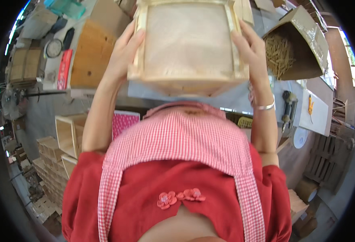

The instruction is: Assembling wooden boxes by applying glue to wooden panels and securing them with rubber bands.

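Between my two hands is a pale wooden box [189,44], raised in front of my chest with a flat panel inside a raised rim facing me. My left hand [125,48] grips its left side, the thumb lying along the rim. On the opposite side my right hand [250,48] holds it the same way, thumb on the rim and fingers behind the edge. The box is slightly blurred, and its far side is hidden.
An open cardboard box [306,48] with many small wood strips [278,52] lies at the right. Beyond my right forearm are a power tool [288,107] and orange-handled pliers [310,105]. At left stand a wooden board [92,54], a red package [64,69] and stacked wooden boxes [50,161].
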Available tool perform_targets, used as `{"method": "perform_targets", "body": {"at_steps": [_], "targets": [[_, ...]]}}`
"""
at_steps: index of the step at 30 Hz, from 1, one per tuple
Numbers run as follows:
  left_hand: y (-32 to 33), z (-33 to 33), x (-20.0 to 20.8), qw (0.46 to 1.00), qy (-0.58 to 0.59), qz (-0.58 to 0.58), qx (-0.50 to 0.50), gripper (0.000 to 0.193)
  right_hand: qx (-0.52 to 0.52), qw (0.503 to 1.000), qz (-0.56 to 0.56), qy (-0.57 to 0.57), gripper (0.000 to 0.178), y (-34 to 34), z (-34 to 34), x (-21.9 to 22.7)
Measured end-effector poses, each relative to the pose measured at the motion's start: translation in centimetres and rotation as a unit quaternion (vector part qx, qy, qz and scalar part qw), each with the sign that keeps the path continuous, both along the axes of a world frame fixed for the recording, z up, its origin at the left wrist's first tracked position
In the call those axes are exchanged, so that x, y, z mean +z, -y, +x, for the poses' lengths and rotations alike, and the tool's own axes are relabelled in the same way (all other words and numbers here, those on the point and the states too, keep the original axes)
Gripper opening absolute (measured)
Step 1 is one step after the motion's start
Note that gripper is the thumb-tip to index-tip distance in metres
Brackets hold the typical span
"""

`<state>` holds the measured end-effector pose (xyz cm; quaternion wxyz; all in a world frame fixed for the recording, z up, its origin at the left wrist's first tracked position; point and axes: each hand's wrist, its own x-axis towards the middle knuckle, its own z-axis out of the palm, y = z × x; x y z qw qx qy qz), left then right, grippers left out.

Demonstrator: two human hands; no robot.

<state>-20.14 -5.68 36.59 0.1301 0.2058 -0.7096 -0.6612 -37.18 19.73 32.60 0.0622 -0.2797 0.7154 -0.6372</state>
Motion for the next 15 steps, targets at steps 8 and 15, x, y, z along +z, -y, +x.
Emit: {"method": "perform_targets", "body": {"at_steps": [8, 15], "targets": [[1.1, 0.0, -1.2, 0.999, -0.028, -0.025, 0.019, 0.056, 0.043, 0.992, -0.111, -0.039, 0.050, 1.7, 1.1, 0.1], [0.7, 0.9, 0.9, 0.999, -0.046, 0.008, 0.022, 0.055, 0.027, 0.997, -0.072, -0.019, 0.047, 0.3, 1.0, 0.5]]}}
